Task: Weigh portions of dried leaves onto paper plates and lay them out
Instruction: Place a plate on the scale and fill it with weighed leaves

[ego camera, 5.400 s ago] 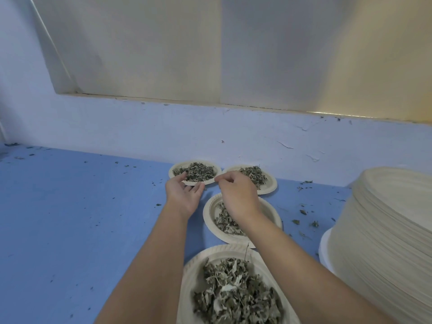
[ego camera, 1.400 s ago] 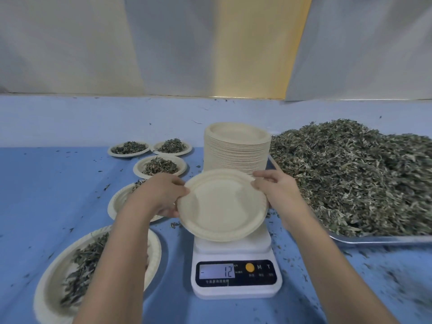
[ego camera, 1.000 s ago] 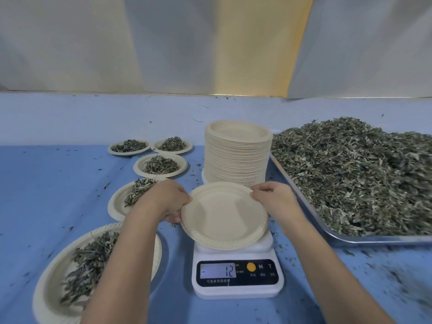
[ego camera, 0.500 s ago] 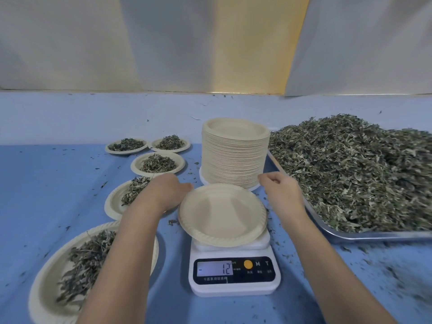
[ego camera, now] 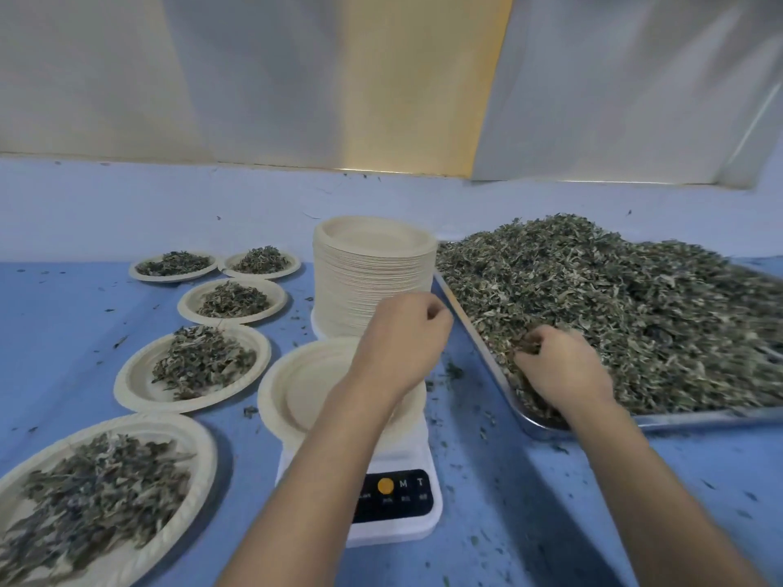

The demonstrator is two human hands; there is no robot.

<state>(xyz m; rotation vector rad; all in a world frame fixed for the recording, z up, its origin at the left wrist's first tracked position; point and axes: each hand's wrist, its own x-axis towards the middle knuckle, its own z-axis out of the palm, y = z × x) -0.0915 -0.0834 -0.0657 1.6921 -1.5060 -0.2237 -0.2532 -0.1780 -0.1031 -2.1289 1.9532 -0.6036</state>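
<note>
Half scale display point(ego camera: 400, 495) hidden, right hand point(ego camera: 559, 372) in leaves point(ego camera: 614, 298)

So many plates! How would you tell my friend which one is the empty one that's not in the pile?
Find the tall stack of plates in the middle of the blue table. Right in front of it is a white scale, and the plate sits on top of that. Its five neighbours to the left lie on the table and hold leaves; this one is bare.
</note>
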